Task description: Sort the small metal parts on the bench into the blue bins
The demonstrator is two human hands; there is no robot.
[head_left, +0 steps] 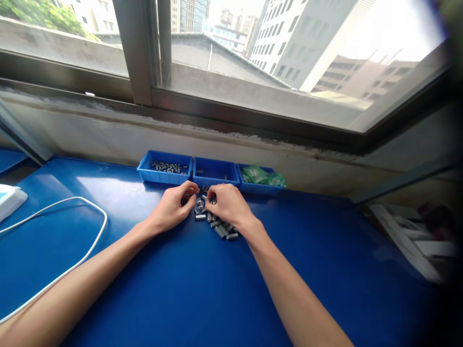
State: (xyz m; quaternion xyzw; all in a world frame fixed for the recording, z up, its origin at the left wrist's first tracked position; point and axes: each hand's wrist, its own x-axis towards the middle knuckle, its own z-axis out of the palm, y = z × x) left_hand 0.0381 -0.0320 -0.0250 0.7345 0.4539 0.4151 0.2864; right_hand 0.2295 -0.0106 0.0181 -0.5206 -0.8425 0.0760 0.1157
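A loose pile of short grey metal cylinders (221, 231) lies on the blue tabletop (202, 289), with both hands at its far end. My left hand (174, 206) is at the pile's left side, its fingers curved and the thumb apart from the forefinger, with nothing visible in it. Over the pile's upper right, my right hand (231, 203) has its thumb and fingers drawn together among the metal pieces. Whatever its fingertips may hold is too small and partly hidden to make out. The hand also covers part of the pile.
Behind the hands stand three blue bins: a left bin (162, 178) with small screw-like metal parts, a middle bin (220, 180) with a few pieces, and a right bin (257, 188) with green-tinted plastic bags (262, 175). A white cable (104, 219) crosses the left side. A window frame rises behind.
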